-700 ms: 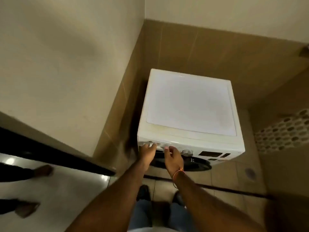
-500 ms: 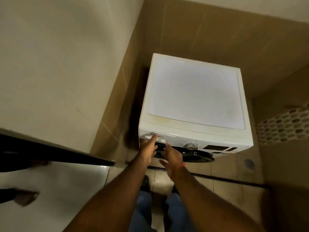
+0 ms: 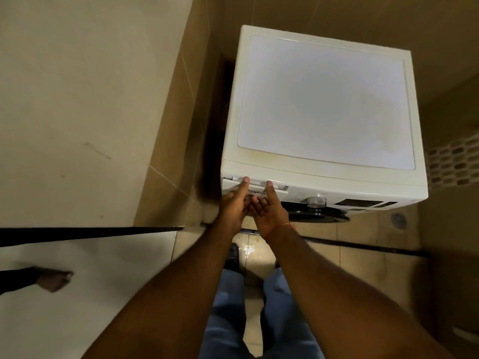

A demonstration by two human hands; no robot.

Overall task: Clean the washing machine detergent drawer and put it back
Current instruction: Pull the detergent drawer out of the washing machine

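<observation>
White and boxy, one front-loading washing machine (image 3: 324, 107) stands in a tan-tiled corner, its left side near the wall. The detergent drawer (image 3: 255, 189) sits at the left of the control panel, with a sliver of its top showing at the front edge. Two hands meet on it: the left hand (image 3: 232, 211) and right hand (image 3: 269, 213) each lay a thumb on the drawer's upper edge, other fingers curled below its front, touching each other. One silver dial (image 3: 316, 201) and one dark display (image 3: 359, 203) lie to the right. One floor drain (image 3: 398, 218) sits beside the machine.
</observation>
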